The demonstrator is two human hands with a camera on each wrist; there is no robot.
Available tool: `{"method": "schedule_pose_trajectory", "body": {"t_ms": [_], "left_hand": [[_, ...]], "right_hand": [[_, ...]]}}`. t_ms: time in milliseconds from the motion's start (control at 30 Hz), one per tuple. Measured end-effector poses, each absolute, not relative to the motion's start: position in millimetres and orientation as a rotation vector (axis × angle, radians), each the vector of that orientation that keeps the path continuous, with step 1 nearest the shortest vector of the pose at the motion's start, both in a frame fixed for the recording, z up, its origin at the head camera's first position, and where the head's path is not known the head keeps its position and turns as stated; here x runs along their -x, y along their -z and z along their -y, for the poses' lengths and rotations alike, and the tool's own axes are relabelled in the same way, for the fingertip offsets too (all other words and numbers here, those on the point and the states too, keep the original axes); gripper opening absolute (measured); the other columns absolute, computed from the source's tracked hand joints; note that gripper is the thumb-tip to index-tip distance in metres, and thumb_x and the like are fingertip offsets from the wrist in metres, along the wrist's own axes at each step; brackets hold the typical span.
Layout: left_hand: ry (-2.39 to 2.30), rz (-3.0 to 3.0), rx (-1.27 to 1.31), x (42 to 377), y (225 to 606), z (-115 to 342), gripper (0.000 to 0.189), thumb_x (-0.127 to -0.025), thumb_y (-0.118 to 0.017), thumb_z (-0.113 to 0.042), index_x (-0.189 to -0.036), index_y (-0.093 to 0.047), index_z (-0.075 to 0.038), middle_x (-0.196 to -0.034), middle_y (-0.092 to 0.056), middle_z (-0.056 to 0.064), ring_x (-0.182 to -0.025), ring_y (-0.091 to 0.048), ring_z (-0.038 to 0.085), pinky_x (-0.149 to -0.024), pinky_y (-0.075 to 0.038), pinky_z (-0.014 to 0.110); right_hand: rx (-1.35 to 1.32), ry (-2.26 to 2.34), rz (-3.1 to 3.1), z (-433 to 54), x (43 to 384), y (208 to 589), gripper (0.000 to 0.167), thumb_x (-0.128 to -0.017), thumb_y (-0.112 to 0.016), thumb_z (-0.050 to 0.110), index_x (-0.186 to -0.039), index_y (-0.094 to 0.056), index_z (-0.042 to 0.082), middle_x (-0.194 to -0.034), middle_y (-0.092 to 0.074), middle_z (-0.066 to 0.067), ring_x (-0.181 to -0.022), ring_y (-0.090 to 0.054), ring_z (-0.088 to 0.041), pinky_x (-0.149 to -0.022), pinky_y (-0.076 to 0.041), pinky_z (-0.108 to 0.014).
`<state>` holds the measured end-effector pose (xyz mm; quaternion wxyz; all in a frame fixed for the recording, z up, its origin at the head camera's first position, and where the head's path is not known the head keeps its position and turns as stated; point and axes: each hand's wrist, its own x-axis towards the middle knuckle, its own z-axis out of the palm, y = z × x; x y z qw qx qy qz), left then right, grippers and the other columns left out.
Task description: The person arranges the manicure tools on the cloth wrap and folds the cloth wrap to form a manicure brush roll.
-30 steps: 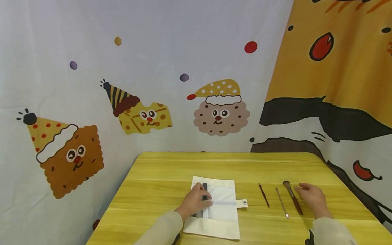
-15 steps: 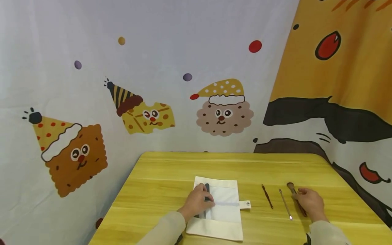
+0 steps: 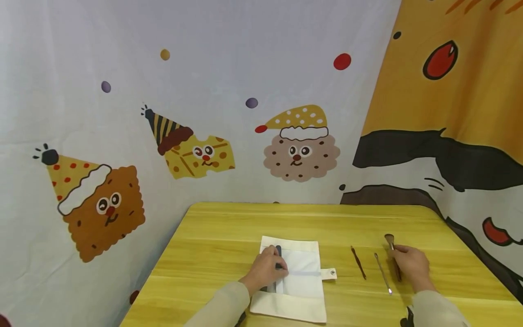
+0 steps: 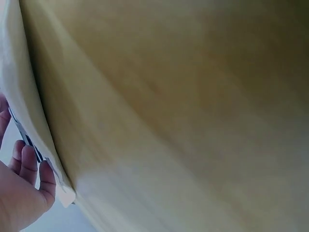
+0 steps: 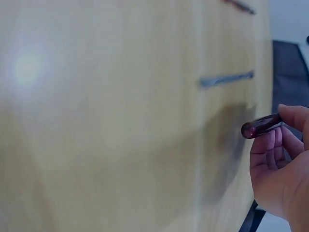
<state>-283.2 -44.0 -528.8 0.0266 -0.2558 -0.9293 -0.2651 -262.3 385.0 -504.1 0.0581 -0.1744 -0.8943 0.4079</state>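
Observation:
My right hand [image 3: 411, 265] pinches a makeup brush [image 3: 391, 240] by its dark reddish handle. In the right wrist view the glossy handle end [image 5: 260, 126] sticks out between thumb and fingers, over its shadow on the table. My left hand [image 3: 267, 268] rests on a cream fabric pouch [image 3: 302, 259] lying unfolded. Its relaxed fingers lie over a dark-handled tool [image 3: 278, 250] with a pale lower part, tucked into the pouch's bottom pocket. The left wrist view has the fingers [image 4: 29, 162] beside the pouch edge [image 4: 29, 92].
Left of the brush lie a slim metal tool [image 3: 382, 274] and a thin reddish-brown tool [image 3: 358, 262]. A snap strap [image 3: 329, 274] sticks out from the pouch's right side. The yellow wood-grain table [image 3: 229, 222] ends against a cartoon-printed cloth [image 3: 212, 81].
My right hand has reached the brush, taken hold of its handle and lifted it off the table. My left hand stays on the pouch; the head view has shifted slightly.

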Motion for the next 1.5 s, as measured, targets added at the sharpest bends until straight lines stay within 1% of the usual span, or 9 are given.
{"method": "schedule_pose_trajectory", "body": {"t_ms": [100, 300, 367, 500, 667, 800, 900, 1333, 1500], "left_hand": [[0.852, 2.862, 0.795, 283, 529, 44, 0.006, -0.084, -0.079, -0.028, -0.079, -0.075, -0.027, -0.092, -0.044, -0.009, -0.085, -0.042, 0.008, -0.075, -0.036, 0.029], [0.883, 2.846, 0.815, 283, 530, 45, 0.004, -0.086, -0.077, -0.026, -0.082, -0.076, -0.024, -0.092, -0.044, -0.009, -0.084, -0.041, 0.008, -0.073, -0.035, 0.028], [0.881, 2.836, 0.826, 283, 529, 45, 0.004, -0.086, -0.077, -0.026, -0.083, -0.076, -0.023, -0.092, -0.044, -0.008, -0.083, -0.041, 0.008, -0.073, -0.034, 0.028], [0.891, 2.817, 0.843, 283, 528, 45, 0.005, -0.087, -0.077, -0.026, -0.083, -0.076, -0.022, -0.093, -0.045, -0.008, -0.083, -0.041, 0.008, -0.072, -0.034, 0.027], [0.931, 2.807, 0.844, 285, 530, 45, 0.006, -0.087, -0.077, -0.026, -0.083, -0.075, -0.023, -0.092, -0.044, -0.008, -0.083, -0.041, 0.008, -0.073, -0.034, 0.027], [0.952, 2.806, 0.839, 285, 529, 45, 0.006, -0.088, -0.076, -0.025, -0.083, -0.075, -0.023, -0.091, -0.044, -0.007, -0.081, -0.04, 0.008, -0.072, -0.033, 0.027], [0.968, 2.806, 0.838, 283, 527, 45, 0.006, -0.088, -0.076, -0.025, -0.083, -0.075, -0.022, -0.092, -0.044, -0.007, -0.08, -0.04, 0.008, -0.072, -0.033, 0.028], [0.95, 2.787, 0.864, 285, 527, 47, 0.007, -0.089, -0.075, -0.026, -0.083, -0.074, -0.022, -0.093, -0.046, -0.005, -0.078, -0.042, 0.007, -0.07, -0.035, 0.027], [0.954, 2.773, 0.874, 286, 527, 47, 0.007, -0.088, -0.076, -0.025, -0.083, -0.073, -0.021, -0.092, -0.046, -0.005, -0.077, -0.041, 0.006, -0.07, -0.034, 0.026]], "right_hand": [[0.55, -1.423, 2.61, -368, 271, 495, 0.053, -0.099, -0.055, 0.028, -0.133, -0.053, -0.013, -0.121, -0.06, -0.03, -0.105, -0.058, -0.043, -0.081, -0.05, -0.049], [0.537, -1.857, 2.362, -313, 291, 482, 0.054, -0.101, -0.057, 0.025, -0.142, -0.046, -0.007, -0.123, -0.061, -0.019, -0.091, -0.062, -0.014, -0.079, -0.053, -0.034], [0.513, -1.96, 2.299, -291, 296, 479, 0.053, -0.1, -0.058, 0.023, -0.142, -0.046, -0.008, -0.119, -0.062, -0.016, -0.09, -0.062, -0.012, -0.078, -0.053, -0.03], [0.496, -2.123, 2.184, -249, 300, 477, 0.051, -0.099, -0.06, 0.02, -0.141, -0.047, -0.007, -0.115, -0.062, -0.01, -0.091, -0.06, -0.012, -0.08, -0.052, -0.028], [0.479, -2.227, 2.106, -215, 302, 483, 0.046, -0.099, -0.06, 0.016, -0.138, -0.05, -0.006, -0.115, -0.063, -0.013, -0.087, -0.06, -0.012, -0.08, -0.051, -0.029], [0.459, -2.257, 2.11, -197, 301, 489, 0.047, -0.1, -0.06, 0.017, -0.139, -0.049, -0.005, -0.125, -0.059, -0.019, -0.09, -0.061, -0.013, -0.084, -0.052, -0.031], [0.458, -2.285, 2.07, -184, 301, 494, 0.045, -0.099, -0.061, 0.016, -0.137, -0.05, -0.005, -0.124, -0.06, -0.02, -0.089, -0.063, -0.014, -0.081, -0.054, -0.03], [0.48, -2.325, 1.961, -142, 306, 516, 0.037, -0.094, -0.064, 0.002, -0.127, -0.055, -0.012, -0.088, -0.069, -0.01, -0.07, -0.064, -0.013, -0.071, -0.056, -0.03], [0.464, -2.318, 1.995, -137, 307, 521, 0.035, -0.093, -0.064, 0.0, -0.125, -0.056, -0.013, -0.084, -0.068, -0.008, -0.069, -0.064, -0.013, -0.069, -0.056, -0.03]]}}
